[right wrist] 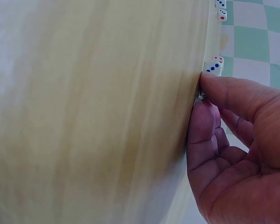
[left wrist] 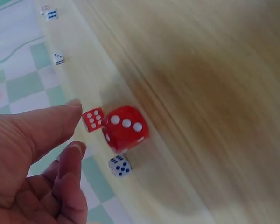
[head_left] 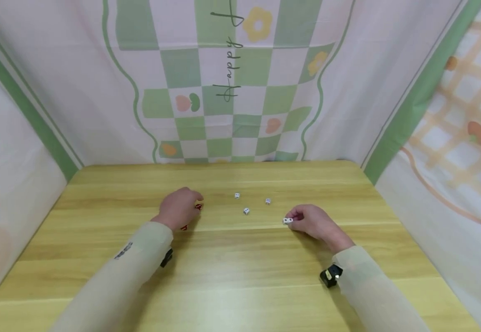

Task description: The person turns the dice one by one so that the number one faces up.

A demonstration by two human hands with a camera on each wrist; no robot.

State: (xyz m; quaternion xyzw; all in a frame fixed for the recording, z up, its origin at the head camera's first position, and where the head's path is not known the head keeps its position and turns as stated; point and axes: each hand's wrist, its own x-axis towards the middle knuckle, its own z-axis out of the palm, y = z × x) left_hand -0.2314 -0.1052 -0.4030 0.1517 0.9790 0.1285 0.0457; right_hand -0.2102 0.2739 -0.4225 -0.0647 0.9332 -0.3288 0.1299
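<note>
Two pale sleeves [head_left: 111, 276], cut off at the bottom, reach over the wooden table [head_left: 232, 258], with a black box [head_left: 330, 275] under the right wrist. The left hand [head_left: 179, 210] bends down, thumb and finger a little apart with a small gap between. One red die [head_left: 198, 207] sits just past those tips; a second red die [head_left: 184, 227] is nearer the wrist, partly covered by the hand. The right hand [head_left: 316, 222] tips inward and pinches a white die [right wrist: 203, 96], mostly hidden by its thumb and finger. Three loose white dice [head_left: 246, 211] lie between the two grips. Beyond both hands hangs a checked cloth [head_left: 217, 101].
</note>
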